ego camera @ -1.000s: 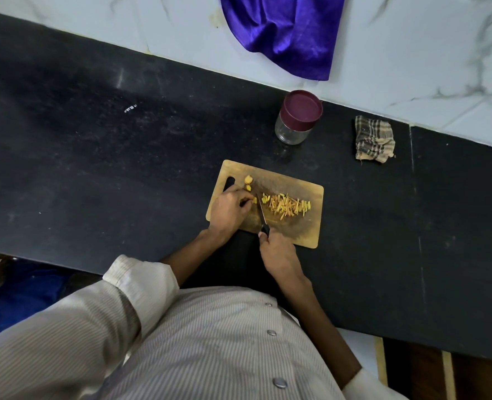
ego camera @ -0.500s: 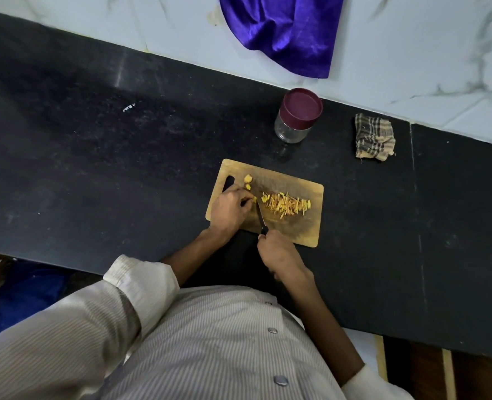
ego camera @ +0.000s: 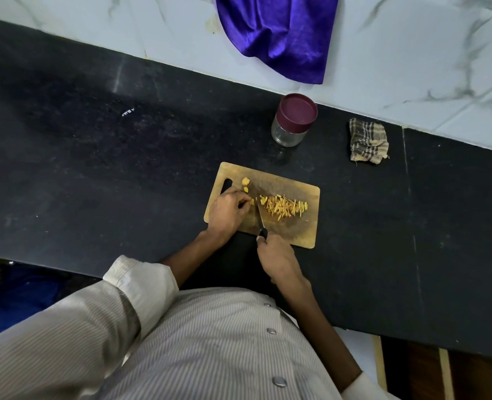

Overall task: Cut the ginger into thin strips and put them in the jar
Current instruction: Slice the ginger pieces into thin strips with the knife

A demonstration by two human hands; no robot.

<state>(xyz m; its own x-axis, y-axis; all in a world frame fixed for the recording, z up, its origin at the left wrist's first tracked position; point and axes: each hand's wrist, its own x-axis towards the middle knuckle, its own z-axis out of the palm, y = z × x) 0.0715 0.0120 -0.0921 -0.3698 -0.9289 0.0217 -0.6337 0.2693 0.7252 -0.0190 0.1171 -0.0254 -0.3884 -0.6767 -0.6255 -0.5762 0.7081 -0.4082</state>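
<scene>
Since a second ago the knife [ego camera: 259, 219] has barely shifted, its thin blade still beside the ginger [ego camera: 251, 201] on the rounded wooden board [ego camera: 302, 229]. The left hand [ego camera: 228, 210] pinches that small piece; the right hand [ego camera: 279, 256] grips the black handle. Cut strips [ego camera: 285, 209] lie heaped right of the blade. The glass jar [ego camera: 292, 122], maroon lid on, stands behind the board.

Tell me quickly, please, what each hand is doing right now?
Left hand: fingers curled, pinching a small ginger piece on the cutting board.
Right hand: gripping the knife handle.
</scene>
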